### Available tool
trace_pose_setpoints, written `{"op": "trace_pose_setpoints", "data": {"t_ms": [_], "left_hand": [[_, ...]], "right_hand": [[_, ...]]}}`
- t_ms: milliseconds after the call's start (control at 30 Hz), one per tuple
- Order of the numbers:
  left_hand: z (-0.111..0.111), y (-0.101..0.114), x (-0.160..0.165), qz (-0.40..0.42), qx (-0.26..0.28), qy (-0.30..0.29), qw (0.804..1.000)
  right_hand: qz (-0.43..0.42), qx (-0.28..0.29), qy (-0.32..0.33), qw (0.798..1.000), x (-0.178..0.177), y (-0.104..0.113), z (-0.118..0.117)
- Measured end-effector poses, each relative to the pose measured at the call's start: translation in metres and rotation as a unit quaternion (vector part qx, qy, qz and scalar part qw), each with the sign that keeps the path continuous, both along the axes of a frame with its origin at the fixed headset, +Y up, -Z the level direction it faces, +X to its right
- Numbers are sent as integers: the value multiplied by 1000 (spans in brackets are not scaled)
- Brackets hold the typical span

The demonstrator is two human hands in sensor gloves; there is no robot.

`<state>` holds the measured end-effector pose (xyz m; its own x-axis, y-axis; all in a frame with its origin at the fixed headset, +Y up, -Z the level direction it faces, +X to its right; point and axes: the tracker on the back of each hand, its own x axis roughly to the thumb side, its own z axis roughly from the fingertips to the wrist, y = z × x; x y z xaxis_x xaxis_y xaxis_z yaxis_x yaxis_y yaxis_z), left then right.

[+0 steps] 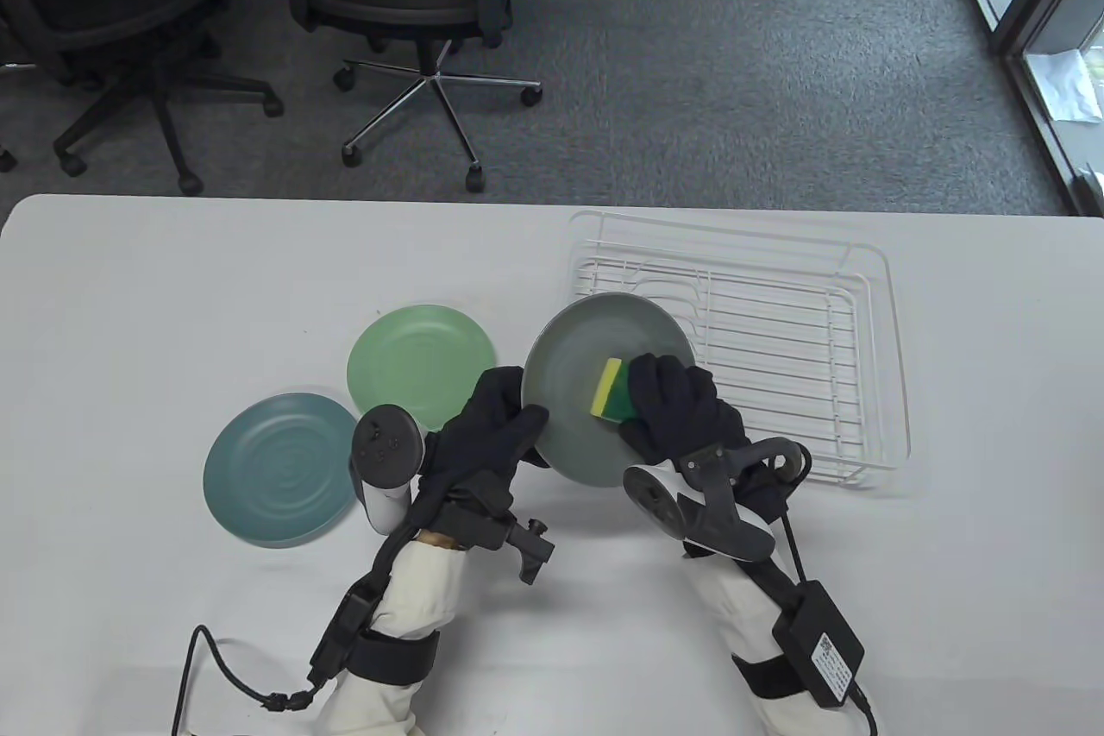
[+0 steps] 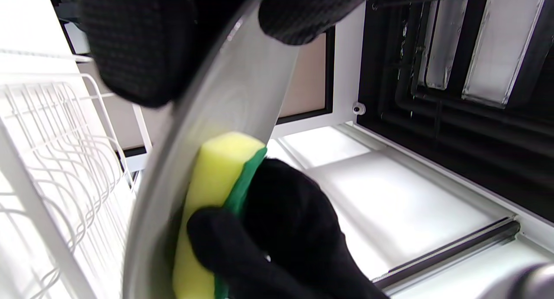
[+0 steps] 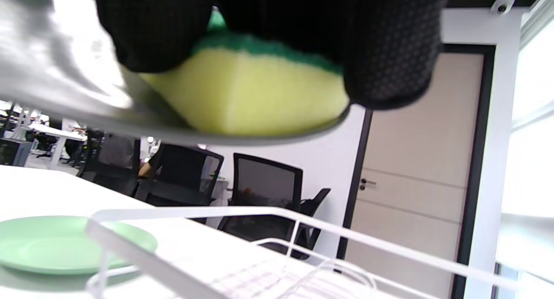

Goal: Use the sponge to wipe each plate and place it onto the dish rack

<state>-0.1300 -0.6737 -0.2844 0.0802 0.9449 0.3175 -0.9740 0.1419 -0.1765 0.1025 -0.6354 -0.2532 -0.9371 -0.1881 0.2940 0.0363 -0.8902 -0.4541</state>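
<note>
Seen from the table view, grey plate [image 1: 595,391] held lifted beside the dish rack [image 1: 776,339], left hand [image 1: 487,434] clamped on its rim, right hand [image 1: 677,408] gripping the sponge [image 1: 611,391] against its face. Left wrist view: thin, stiff, probably slick; best pinched at the rim. Right wrist view: sponge soft, likely light.

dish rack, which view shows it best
The table view: the whole white dish rack shows from above, holding no plates. The left wrist view catches only blurred wires at its left edge; the right wrist view shows just a rim corner.
</note>
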Motion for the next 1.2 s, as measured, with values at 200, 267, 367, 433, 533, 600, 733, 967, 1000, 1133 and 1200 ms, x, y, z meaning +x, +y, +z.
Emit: {"op": "trace_pose_setpoints", "data": {"t_ms": [200,267,367,433,533,600,733,967,1000,1133,1200], "left_hand": [[-1,1,-5,19,4,33,999],[0,0,-6,33,-1,28,999],[-2,-1,-9,34,-5,15,999],[-3,-3,-9,31,-5,2,1000],[-1,-5,-8,34,-7,-25,999],[-3,-4,-6,22,-3,-43,999],[-1,-4,4,-6,4,-84,996],[5,-2,20,-40,16,-116,992],[5,-1,19,-45,20,-115,992],[5,0,14,-36,22,-100,994],[5,1,10,-22,20,-83,996]], "right_hand": [[9,-60,41,997,-15,6,7],[-5,-94,66,993,-19,8,9],[-49,-162,128,977,-24,10,10],[-66,-176,146,971,-25,9,10],[-62,-137,130,980,-25,8,11],[-76,-110,121,984,-25,7,10],[-105,-28,88,990,-20,5,10],[-62,62,-8,996,-2,5,5],[-63,54,-21,996,3,3,2],[-57,36,-46,997,13,-3,-7],[-45,14,-54,997,15,-6,-10]]}}
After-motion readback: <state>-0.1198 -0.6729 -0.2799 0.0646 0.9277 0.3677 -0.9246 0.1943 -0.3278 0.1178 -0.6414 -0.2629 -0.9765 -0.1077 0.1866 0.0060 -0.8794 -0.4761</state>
